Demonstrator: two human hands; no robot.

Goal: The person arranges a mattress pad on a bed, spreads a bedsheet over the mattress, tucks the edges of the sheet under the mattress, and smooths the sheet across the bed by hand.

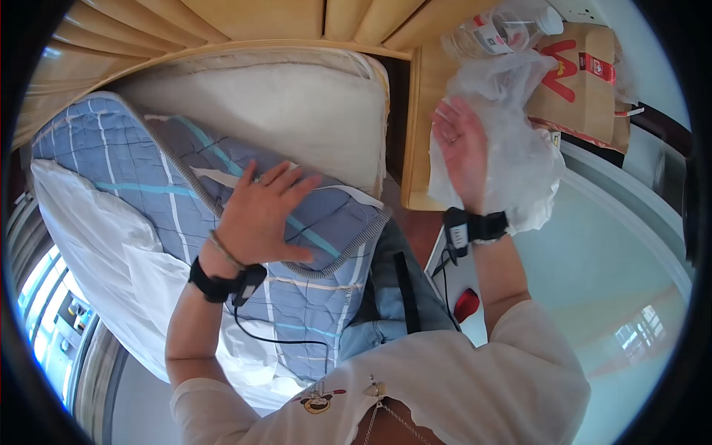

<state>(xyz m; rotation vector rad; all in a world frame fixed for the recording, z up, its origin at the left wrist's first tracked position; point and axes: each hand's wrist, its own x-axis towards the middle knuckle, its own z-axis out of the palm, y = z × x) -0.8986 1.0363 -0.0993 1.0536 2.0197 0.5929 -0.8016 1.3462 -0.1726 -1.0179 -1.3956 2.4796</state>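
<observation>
A blue-grey plaid quilted pad [159, 196] lies over the bed, its far edge folded back toward the body. Over the folded part is my left hand [271, 211], fingers spread, with nothing gripped; whether it presses on the cloth is hard to tell. Beyond the fold the cream mattress [274, 104] shows. My right hand [461, 148] is raised at the right of the bed, above or beside a translucent plastic bag [519, 163], palm showing and fingers apart, holding nothing. White bedding [111, 233] spreads along the left, partly under the pad.
A wooden headboard [259, 18] runs behind the mattress. At the back right, a wooden bedside top [419, 148] stands near a clear plastic bottle [504, 31] and a brown paper bag [575, 89]. A glossy pale surface [615, 245] lies at the right.
</observation>
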